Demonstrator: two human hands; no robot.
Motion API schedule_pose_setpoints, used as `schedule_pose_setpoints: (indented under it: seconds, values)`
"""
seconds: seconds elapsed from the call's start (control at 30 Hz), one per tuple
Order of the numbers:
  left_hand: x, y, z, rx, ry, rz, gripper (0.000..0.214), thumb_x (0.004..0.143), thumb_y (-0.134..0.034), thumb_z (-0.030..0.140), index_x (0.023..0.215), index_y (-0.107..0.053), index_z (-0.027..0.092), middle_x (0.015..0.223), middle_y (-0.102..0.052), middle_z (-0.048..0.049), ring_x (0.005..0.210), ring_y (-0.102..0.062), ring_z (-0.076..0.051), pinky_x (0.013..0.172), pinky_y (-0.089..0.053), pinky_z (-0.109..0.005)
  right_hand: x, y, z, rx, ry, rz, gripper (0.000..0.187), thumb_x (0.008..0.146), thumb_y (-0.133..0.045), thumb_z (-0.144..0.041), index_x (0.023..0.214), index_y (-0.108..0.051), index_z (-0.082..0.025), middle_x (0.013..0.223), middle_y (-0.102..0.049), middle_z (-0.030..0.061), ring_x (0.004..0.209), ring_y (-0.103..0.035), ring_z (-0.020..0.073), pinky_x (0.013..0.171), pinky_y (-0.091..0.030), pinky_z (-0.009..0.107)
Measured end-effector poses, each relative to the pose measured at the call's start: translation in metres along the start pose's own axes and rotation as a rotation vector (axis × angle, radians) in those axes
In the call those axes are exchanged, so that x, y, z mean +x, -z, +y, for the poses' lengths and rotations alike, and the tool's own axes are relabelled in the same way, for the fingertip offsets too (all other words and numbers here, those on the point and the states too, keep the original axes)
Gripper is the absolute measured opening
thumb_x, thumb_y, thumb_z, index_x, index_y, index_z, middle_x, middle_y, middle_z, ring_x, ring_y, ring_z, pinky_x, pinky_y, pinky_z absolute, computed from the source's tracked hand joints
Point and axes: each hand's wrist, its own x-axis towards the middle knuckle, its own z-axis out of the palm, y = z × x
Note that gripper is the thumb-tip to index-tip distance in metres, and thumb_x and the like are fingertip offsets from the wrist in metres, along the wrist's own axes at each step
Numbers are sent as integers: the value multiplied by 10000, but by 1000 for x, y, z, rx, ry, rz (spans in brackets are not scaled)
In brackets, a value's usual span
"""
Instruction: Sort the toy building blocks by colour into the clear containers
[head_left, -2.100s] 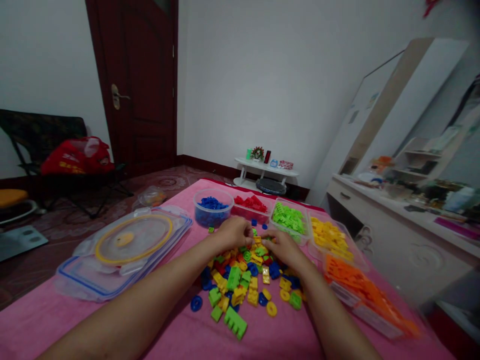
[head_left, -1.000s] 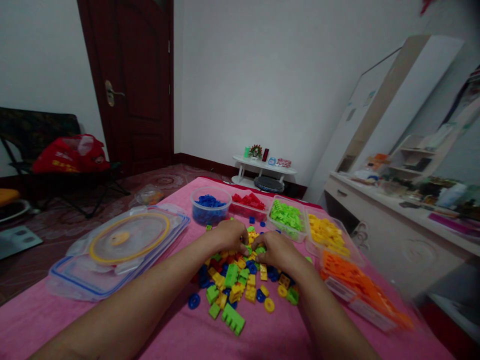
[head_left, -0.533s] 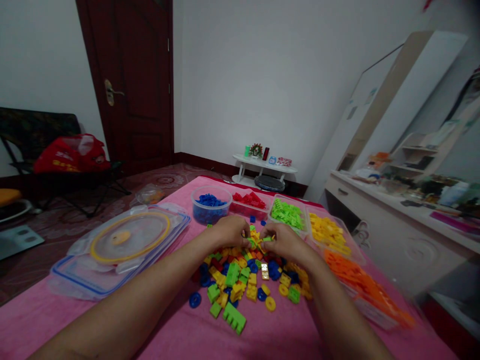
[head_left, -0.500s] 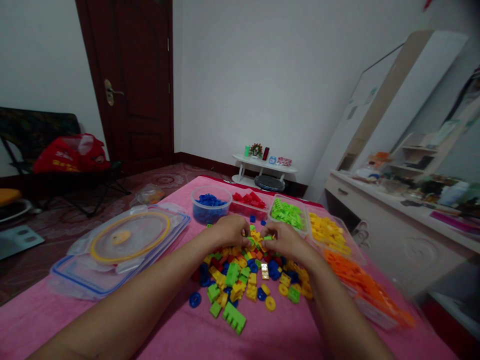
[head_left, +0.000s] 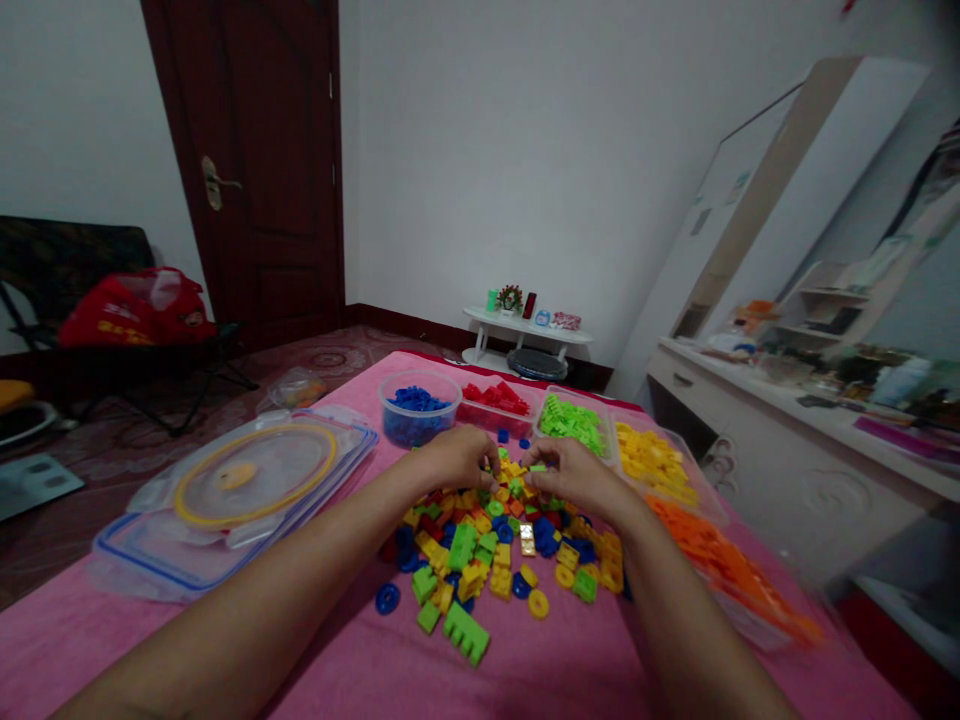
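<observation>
A loose heap of mixed plastic building bricks (head_left: 487,550) in green, yellow, blue, red and orange lies on the pink cloth (head_left: 540,670). At its far side, my left hand (head_left: 461,460) has its fingers curled down among the pieces; what they pinch, if anything, is too small to make out. Facing it, my right hand (head_left: 574,470) has thumb and fingers closed around a small green brick (head_left: 538,467). Yellow pieces (head_left: 512,470) lie between the two hands. Nearer me are a long green brick (head_left: 466,632), a blue ring (head_left: 387,599) and a yellow ring (head_left: 538,603).
Beyond the heap stand a round tub of blue bricks (head_left: 417,430) and boxes of red (head_left: 495,400), green (head_left: 574,425) and yellow bricks (head_left: 652,465). Orange bricks (head_left: 727,565) fill a box at right. Stacked clear lids (head_left: 247,490) lie at left. A dresser (head_left: 795,440) stands beyond the right edge.
Both hands stay over the far side of the heap, with small finger movements among the pieces. The whole view has shifted slightly.
</observation>
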Motion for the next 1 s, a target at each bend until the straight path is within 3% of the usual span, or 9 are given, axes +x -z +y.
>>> schedule_pose_setpoints:
  seconds: [0.23, 0.43, 0.57, 0.7, 0.8, 0.87, 1.0]
  values:
    - [-1, 3, 3, -19, 26, 22, 239, 666, -683, 305, 882, -740, 221, 855, -713, -22, 724, -599, -136, 584, -391, -179, 1, -1, 4, -262, 9, 80, 193, 671, -613, -248, 828, -689, -165, 777, -659, 22, 707, -565, 143, 615, -381, 227]
    - [-3, 5, 4, -43, 40, 10, 251, 674, -680, 322, 882, -737, 194, 816, -714, -28, 687, -596, -132, 571, -389, -178, -8, -1, -10, -330, -56, -86, 175, 663, -608, -256, 802, -694, -194, 711, -654, 6, 648, -556, 137, 562, -349, 223]
    - [-2, 5, 2, -78, 10, 5, 230, 691, -659, 289, 883, -731, 184, 791, -709, -21, 665, -591, -124, 551, -379, -176, -13, 4, -16, -415, -69, -87, 204, 645, -542, -150, 756, -700, -217, 750, -663, 4, 676, -566, 131, 570, -338, 218]
    - [-1, 5, -1, -83, -85, -73, 294, 646, -687, 208, 936, -714, 168, 841, -710, -26, 714, -604, -130, 603, -406, -180, -15, 8, -19, -530, -136, -55, 186, 620, -611, -194, 770, -712, -235, 767, -667, 13, 676, -566, 149, 550, -321, 232]
    - [-4, 11, 0, -67, -83, -84, 298, 593, -735, 221, 886, -719, 167, 814, -706, -23, 698, -598, -129, 603, -408, -184, -15, 7, -21, -532, -163, -98, 186, 597, -669, -229, 772, -728, -244, 783, -679, 17, 694, -577, 157, 562, -337, 232]
    - [-9, 18, 4, -102, -53, -162, 252, 596, -740, 244, 835, -720, 166, 752, -699, -13, 633, -584, -114, 557, -397, -176, -15, 5, -22, -479, -130, -134, 174, 605, -683, -263, 770, -733, -245, 775, -685, 13, 706, -587, 156, 576, -353, 228]
    - [-19, 27, 18, -152, -21, -482, 377, 535, -787, 307, 890, -716, 202, 753, -700, 8, 575, -567, -101, 504, -394, -168, -15, 3, -23, -352, -52, -145, 183, 656, -654, -317, 801, -724, -230, 736, -682, 7, 687, -593, 150, 575, -367, 224]
